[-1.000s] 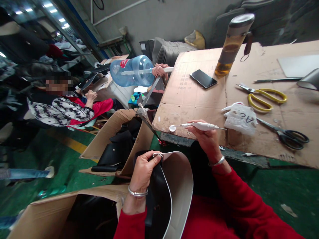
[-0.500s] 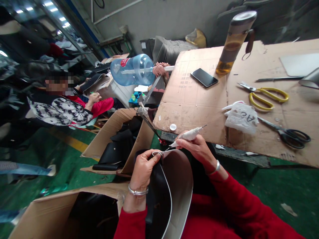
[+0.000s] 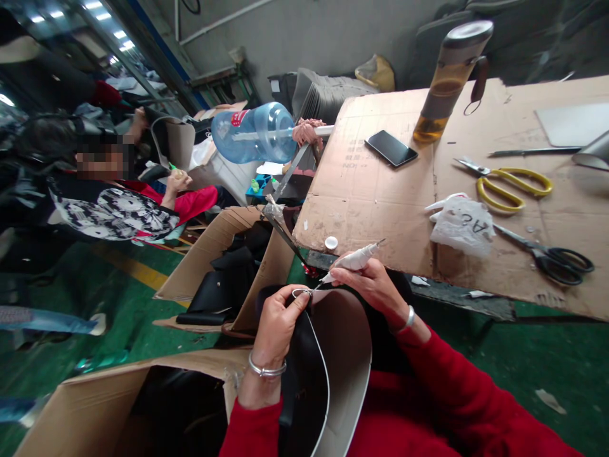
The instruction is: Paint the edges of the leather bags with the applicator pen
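Where writing shows, the white plastic bag [image 3: 459, 223] on the cardboard-covered table [image 3: 380, 197] bears hand-marked letters that read like "AC". The faint print on the cardboard near the phone [image 3: 391, 148] and the red label on the blue water jug [image 3: 252, 133] are too small to read.

Below the table edge, over the lap, the left hand [image 3: 278, 324] clenches the top of the curved panel [image 3: 347, 343] beside its metal ring [image 3: 301, 292]. The right hand [image 3: 375, 285] grasps a white pen-like tool [image 3: 352, 260] with its tip at the ring.

Yellow scissors [image 3: 514, 184], black scissors [image 3: 547, 254], a tea flask [image 3: 447, 76] and a small white cap [image 3: 331, 242] sit on the table. An open carton [image 3: 209, 254] of black pieces stands just left.
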Tool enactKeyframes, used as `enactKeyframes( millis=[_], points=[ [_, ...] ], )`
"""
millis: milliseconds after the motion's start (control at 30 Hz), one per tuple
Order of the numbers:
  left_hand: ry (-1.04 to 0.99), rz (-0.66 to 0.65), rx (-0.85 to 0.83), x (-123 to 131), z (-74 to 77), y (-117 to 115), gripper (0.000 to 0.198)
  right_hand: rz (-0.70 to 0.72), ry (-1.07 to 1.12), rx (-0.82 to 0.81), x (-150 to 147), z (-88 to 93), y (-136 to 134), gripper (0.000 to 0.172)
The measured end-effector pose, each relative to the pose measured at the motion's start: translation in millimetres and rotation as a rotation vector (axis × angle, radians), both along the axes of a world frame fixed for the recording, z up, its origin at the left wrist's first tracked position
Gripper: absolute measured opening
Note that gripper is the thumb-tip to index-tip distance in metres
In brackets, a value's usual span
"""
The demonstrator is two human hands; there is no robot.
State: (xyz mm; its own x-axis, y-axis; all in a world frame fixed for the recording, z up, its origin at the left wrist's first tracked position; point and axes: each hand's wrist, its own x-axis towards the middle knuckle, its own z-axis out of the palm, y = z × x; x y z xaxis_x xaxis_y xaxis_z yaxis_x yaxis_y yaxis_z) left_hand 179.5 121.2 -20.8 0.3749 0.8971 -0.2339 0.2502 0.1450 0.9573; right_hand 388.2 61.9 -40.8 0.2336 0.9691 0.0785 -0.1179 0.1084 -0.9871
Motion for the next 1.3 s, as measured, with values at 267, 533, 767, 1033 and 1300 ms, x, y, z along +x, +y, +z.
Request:
enactKeyframes(
  millis=[267, 533, 767, 1033, 1300],
  points=[
    [0.072, 0.027, 0.045, -0.7, -0.7, -2.9, 0.029, -0.102, 0.159, -0.062, -7.3, 2.4, 2.2, 0.037],
    [0.053, 0.067, 0.039, -5.4, -8.5, -1.6, 0.03, -0.059, 0.238, 0.068, -6.9, 9.9, 0.7, 0.029],
    [0.023, 0.119, 0.029, -9.9, -7.9, -0.7, 0.031, 0.167, -0.071, 0.192, -22.1, -0.2, -1.1, 0.026],
    [0.015, 0.039, 0.009, -16.2, -1.7, -1.8, 0.031, 0.087, -0.309, 0.128, -25.9, -3.6, -1.0, 0.02],
    [0.042, -0.034, 0.036, -19.3, 10.4, -4.1, 0.027, 0.097, -0.309, 0.151, -29.2, -2.4, 2.0, 0.02]
  ],
)
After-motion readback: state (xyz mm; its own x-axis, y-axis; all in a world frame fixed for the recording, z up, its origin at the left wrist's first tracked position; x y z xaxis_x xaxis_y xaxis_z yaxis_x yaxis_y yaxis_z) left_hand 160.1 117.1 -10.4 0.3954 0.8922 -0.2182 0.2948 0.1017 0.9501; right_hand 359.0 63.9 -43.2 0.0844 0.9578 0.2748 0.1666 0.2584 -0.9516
